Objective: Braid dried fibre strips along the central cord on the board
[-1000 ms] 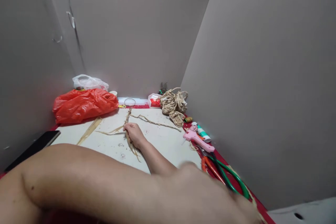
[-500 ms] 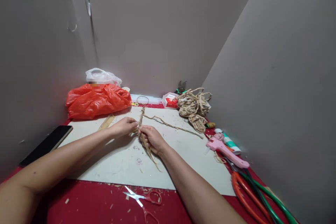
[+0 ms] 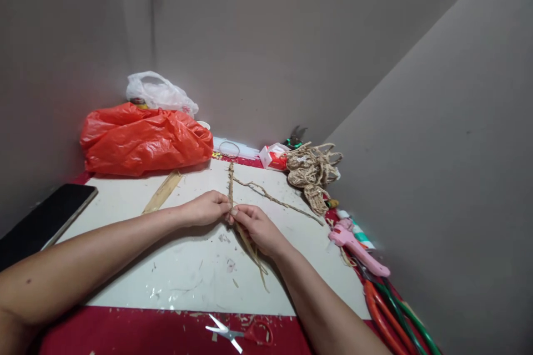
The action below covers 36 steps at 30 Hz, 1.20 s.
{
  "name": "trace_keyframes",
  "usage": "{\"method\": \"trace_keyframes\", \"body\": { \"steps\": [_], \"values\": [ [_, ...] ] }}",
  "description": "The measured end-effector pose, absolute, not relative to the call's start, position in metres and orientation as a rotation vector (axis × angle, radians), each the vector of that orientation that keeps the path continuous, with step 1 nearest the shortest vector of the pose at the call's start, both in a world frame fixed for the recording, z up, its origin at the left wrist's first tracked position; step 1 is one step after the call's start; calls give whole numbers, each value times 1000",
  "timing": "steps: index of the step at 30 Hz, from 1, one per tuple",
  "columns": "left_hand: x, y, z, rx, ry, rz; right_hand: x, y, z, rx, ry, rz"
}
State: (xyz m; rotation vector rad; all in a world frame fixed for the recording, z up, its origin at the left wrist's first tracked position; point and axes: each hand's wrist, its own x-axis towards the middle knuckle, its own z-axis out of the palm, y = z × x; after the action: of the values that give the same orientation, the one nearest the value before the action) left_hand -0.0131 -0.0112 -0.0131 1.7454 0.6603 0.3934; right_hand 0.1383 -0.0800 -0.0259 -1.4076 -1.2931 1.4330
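In the middle of the white board, my left hand (image 3: 208, 208) and my right hand (image 3: 259, 228) meet with fingertips pinched at the lower end of a rough brown twig (image 3: 231, 182). The twig looks wrapped in dry fibre and points away from me. Thin tan strips of raffia-like fibre (image 3: 253, 255) hang from beneath my right hand toward me. My fingers cover the spot where strips and twig join. Right of the twig, a thin crooked side branch (image 3: 275, 199) stretches across the board; whether it is joined to the twig I cannot tell.
White board (image 3: 137, 266) on red cloth. Open scissors (image 3: 227, 333) lie at the front, a phone (image 3: 50, 222) left, a red plastic bag (image 3: 145, 141) behind. Rope bundles (image 3: 310, 169), a pink glue gun (image 3: 358, 247) and orange-handled tool (image 3: 381, 316) line the right. A flat tan strip (image 3: 162, 191) lies left.
The head view has shifted, so the bag and phone appear larger and the scissors lower. Both hands remain at the twig, now closer together at its lower end.
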Motion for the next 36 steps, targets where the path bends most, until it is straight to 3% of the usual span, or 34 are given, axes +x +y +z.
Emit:
{"method": "trace_keyframes", "body": {
  "steps": [9, 22, 32, 36],
  "values": [
    [-15, -8, -8, 1397, 724, 158, 137, -81, -26, -1474, -1728, 913],
    [-13, -17, -34, 1580, 769, 459, 130, -88, -26, -1628, -1563, 920],
    [-15, -26, -23, 1428, 829, 441, 104, -103, -29, -1896, -1864, 315],
    [-15, -25, -23, 1385, 782, 435, 97, -124, -10, -1808, -2108, 448]
  ]
}}
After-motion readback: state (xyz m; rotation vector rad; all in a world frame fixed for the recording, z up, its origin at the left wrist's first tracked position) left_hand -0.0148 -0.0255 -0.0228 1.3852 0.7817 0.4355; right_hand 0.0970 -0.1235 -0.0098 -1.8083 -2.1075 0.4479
